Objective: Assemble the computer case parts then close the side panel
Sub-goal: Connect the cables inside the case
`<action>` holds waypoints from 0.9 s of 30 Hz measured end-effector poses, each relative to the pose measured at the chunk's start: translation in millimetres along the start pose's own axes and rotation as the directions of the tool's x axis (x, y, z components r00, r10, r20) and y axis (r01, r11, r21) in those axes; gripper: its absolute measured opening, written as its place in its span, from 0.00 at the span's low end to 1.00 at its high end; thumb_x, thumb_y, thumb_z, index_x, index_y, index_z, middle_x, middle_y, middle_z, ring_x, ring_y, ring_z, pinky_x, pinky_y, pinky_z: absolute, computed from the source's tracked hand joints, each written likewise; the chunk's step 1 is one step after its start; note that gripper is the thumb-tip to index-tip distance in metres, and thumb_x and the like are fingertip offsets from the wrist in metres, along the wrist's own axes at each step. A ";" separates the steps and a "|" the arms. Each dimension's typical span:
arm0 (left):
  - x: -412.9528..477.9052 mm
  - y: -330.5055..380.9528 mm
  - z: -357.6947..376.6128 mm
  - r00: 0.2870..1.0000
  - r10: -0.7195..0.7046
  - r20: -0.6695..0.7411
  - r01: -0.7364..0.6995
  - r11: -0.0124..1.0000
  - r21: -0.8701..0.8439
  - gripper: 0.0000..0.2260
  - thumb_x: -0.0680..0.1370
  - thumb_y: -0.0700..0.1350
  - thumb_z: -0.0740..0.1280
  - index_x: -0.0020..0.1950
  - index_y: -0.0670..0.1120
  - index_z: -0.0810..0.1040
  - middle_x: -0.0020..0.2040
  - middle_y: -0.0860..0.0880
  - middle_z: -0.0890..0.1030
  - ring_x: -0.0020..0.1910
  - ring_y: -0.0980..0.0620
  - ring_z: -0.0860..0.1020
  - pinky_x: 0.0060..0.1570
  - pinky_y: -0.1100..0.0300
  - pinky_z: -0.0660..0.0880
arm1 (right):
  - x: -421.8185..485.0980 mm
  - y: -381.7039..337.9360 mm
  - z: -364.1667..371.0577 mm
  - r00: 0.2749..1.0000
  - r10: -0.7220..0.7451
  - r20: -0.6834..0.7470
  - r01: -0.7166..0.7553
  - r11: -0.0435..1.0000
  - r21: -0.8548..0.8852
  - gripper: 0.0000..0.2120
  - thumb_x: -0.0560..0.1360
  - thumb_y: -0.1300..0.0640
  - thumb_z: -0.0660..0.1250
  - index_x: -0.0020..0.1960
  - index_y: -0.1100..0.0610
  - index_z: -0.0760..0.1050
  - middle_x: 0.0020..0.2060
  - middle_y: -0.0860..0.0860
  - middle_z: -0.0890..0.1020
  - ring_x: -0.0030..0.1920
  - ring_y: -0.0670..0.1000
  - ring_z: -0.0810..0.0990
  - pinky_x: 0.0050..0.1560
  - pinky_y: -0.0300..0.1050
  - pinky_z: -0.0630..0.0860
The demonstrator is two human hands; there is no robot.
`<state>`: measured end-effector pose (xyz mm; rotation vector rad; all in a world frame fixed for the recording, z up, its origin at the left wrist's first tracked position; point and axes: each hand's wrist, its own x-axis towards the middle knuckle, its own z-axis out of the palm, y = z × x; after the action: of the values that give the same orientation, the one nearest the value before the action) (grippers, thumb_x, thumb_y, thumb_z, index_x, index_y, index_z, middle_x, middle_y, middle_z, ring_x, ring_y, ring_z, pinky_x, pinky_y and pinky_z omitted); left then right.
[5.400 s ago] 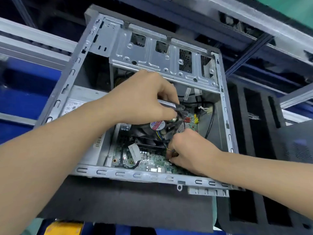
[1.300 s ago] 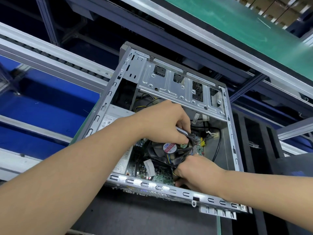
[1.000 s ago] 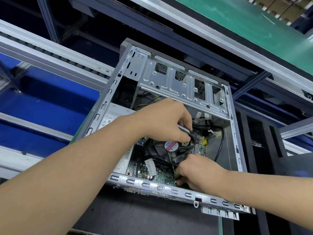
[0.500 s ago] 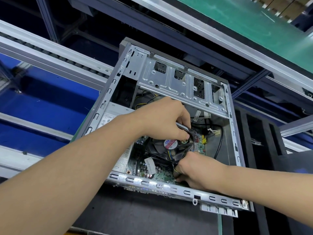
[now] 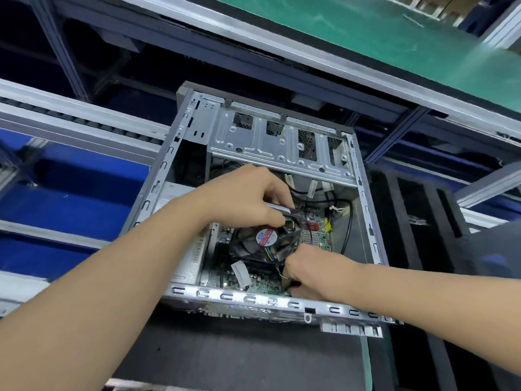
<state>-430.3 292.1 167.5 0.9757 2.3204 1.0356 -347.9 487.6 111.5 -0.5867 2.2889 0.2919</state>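
Nearest the person, a dark grey foam mat (image 5: 225,356) carries the open silver metal computer case (image 5: 253,301), which lies on its side with its side panel off. Inside, just past the near rim, the right hand (image 5: 313,273) sits at the near right corner of the black cooling fan (image 5: 248,248), where the fan's coloured wires run. Its fingers are curled under and hidden, so what they pinch cannot be told. The fan, with a round red-and-white label at its hub, rests tilted over the green motherboard (image 5: 265,285). At its far edge the left hand (image 5: 248,198) pinches the frame between thumb and fingers. Compared with half a second ago, both hands keep the same places on the fan and the fan has not settled. Only the view has shifted, so the case shows a little lower and further left. Beyond lie the silver perforated drive cage (image 5: 282,148), a black slotted foam tray (image 5: 408,221) to the right, and a green conveyor belt (image 5: 394,38) farthest off.
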 end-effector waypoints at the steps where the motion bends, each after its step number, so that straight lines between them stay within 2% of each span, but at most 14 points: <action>1: -1.3 1.1 -1.0 1.000 -0.004 0.005 0.004 1.000 -0.005 0.08 0.72 0.49 0.74 0.50 0.57 0.84 0.43 0.58 0.84 0.37 0.59 0.80 0.43 0.52 0.79 | -2.8 0.9 -0.9 1.000 0.003 -0.009 -0.003 1.000 0.019 0.10 0.77 0.59 0.66 0.38 0.60 0.75 0.31 0.56 0.74 0.38 0.60 0.79 0.41 0.53 0.83; 3: -2.8 4.0 -3.8 1.000 -0.009 0.027 0.009 1.000 -0.005 0.07 0.71 0.49 0.75 0.48 0.56 0.84 0.42 0.57 0.84 0.40 0.57 0.81 0.47 0.48 0.79 | -10.5 1.1 -6.8 0.999 0.023 -0.044 -0.020 0.998 0.056 0.09 0.78 0.56 0.69 0.46 0.61 0.82 0.28 0.51 0.70 0.36 0.58 0.76 0.35 0.45 0.76; 4: -3.2 5.9 -5.3 0.998 -0.011 0.057 0.011 1.000 -0.002 0.06 0.71 0.50 0.75 0.47 0.56 0.83 0.41 0.57 0.84 0.40 0.55 0.81 0.49 0.46 0.79 | -15.5 0.7 -11.6 0.998 0.024 -0.058 -0.019 0.995 0.097 0.11 0.78 0.53 0.70 0.53 0.60 0.84 0.29 0.50 0.74 0.36 0.57 0.77 0.34 0.41 0.74; 6: -3.9 10.1 -9.7 0.990 -0.021 0.138 0.022 1.000 -0.002 0.05 0.71 0.51 0.75 0.45 0.56 0.82 0.41 0.56 0.84 0.41 0.52 0.81 0.52 0.42 0.78 | -26.1 4.2 -23.5 0.998 0.023 -0.055 -0.013 0.982 0.187 0.18 0.77 0.46 0.73 0.63 0.55 0.84 0.42 0.51 0.85 0.45 0.54 0.82 0.45 0.39 0.77; 7: -3.9 12.4 -12.1 0.983 -0.026 0.180 0.027 1.000 -0.005 0.06 0.72 0.52 0.75 0.46 0.57 0.82 0.42 0.55 0.83 0.43 0.50 0.81 0.53 0.40 0.77 | -32.2 8.4 -29.8 0.999 0.033 -0.035 -0.023 0.972 0.235 0.20 0.76 0.43 0.74 0.63 0.54 0.84 0.48 0.51 0.87 0.49 0.53 0.83 0.53 0.42 0.79; 8: -4.4 15.0 -14.3 0.976 -0.029 0.216 0.031 1.000 -0.005 0.07 0.72 0.53 0.76 0.47 0.56 0.82 0.43 0.54 0.83 0.44 0.47 0.81 0.54 0.38 0.76 | -38.2 13.5 -35.7 0.999 0.050 -0.011 -0.044 0.949 0.312 0.20 0.74 0.41 0.76 0.61 0.52 0.85 0.50 0.49 0.88 0.51 0.51 0.83 0.56 0.45 0.80; 11: -10.6 23.8 -18.1 0.950 -0.052 0.309 0.058 0.998 -0.011 0.10 0.72 0.55 0.77 0.50 0.54 0.83 0.47 0.53 0.84 0.47 0.46 0.82 0.56 0.39 0.77 | -54.2 27.9 -48.9 0.998 0.057 0.016 -0.053 0.742 0.668 0.20 0.71 0.45 0.81 0.56 0.55 0.84 0.47 0.50 0.89 0.44 0.46 0.87 0.52 0.46 0.81; 13: -17.1 29.1 -16.4 0.919 -0.081 0.385 0.095 0.995 -0.018 0.11 0.73 0.54 0.78 0.51 0.54 0.83 0.48 0.54 0.85 0.48 0.49 0.83 0.57 0.45 0.77 | -63.5 33.3 -54.8 0.999 0.031 -0.022 -0.001 0.585 0.811 0.26 0.72 0.51 0.82 0.64 0.57 0.78 0.53 0.54 0.87 0.45 0.49 0.88 0.51 0.47 0.83; 15: -24.0 33.3 -12.2 0.890 -0.110 0.442 0.115 0.993 0.016 0.11 0.73 0.54 0.78 0.53 0.55 0.83 0.50 0.56 0.83 0.50 0.52 0.81 0.56 0.53 0.75 | -69.3 33.9 -57.0 0.999 -0.025 -0.047 0.053 0.549 0.834 0.31 0.73 0.55 0.80 0.72 0.54 0.71 0.59 0.58 0.85 0.43 0.51 0.88 0.46 0.45 0.85; 17: -31.0 36.7 -7.5 0.871 -0.134 0.473 0.131 0.991 0.038 0.12 0.73 0.53 0.78 0.55 0.55 0.82 0.51 0.54 0.82 0.49 0.54 0.79 0.52 0.61 0.73 | -70.7 31.4 -55.4 0.989 -0.097 -0.109 0.144 0.556 0.819 0.23 0.76 0.57 0.77 0.69 0.55 0.76 0.57 0.57 0.85 0.40 0.47 0.87 0.41 0.39 0.82; 20: -40.4 40.1 -2.3 0.847 -0.153 0.509 0.177 0.984 0.001 0.11 0.75 0.48 0.77 0.56 0.51 0.82 0.46 0.50 0.80 0.43 0.54 0.75 0.46 0.67 0.71 | -69.1 25.4 -45.4 0.968 -0.171 -0.184 0.244 0.468 0.850 0.11 0.78 0.60 0.75 0.59 0.58 0.82 0.50 0.54 0.87 0.42 0.48 0.86 0.47 0.41 0.83; 23: -47.3 38.8 0.1 0.832 -0.193 0.520 0.204 0.978 0.036 0.08 0.77 0.47 0.75 0.56 0.49 0.82 0.43 0.51 0.76 0.42 0.55 0.72 0.48 0.64 0.69 | -64.5 16.8 -33.0 0.958 -0.174 -0.228 0.285 0.467 0.837 0.08 0.76 0.59 0.77 0.54 0.60 0.84 0.41 0.51 0.86 0.39 0.45 0.83 0.44 0.37 0.79; 25: -50.0 38.4 3.3 0.827 -0.197 0.526 0.203 0.978 0.046 0.05 0.79 0.46 0.73 0.54 0.49 0.82 0.41 0.51 0.75 0.41 0.54 0.71 0.48 0.60 0.68 | -62.5 11.3 -27.7 0.951 -0.152 -0.269 0.309 0.505 0.806 0.08 0.76 0.58 0.78 0.52 0.61 0.84 0.41 0.54 0.85 0.39 0.45 0.81 0.43 0.36 0.78; 27: -50.9 39.9 6.3 0.835 -0.195 0.514 0.200 0.979 0.047 0.04 0.79 0.45 0.73 0.54 0.50 0.83 0.41 0.48 0.76 0.41 0.52 0.72 0.49 0.56 0.68 | -62.2 8.4 -25.2 0.946 -0.144 -0.289 0.320 0.537 0.780 0.07 0.76 0.59 0.77 0.52 0.61 0.84 0.45 0.60 0.86 0.41 0.47 0.81 0.46 0.39 0.79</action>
<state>-375.3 276.4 198.5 0.8573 1.9112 0.6015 -328.9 505.6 173.8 -0.4065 2.1541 -0.9916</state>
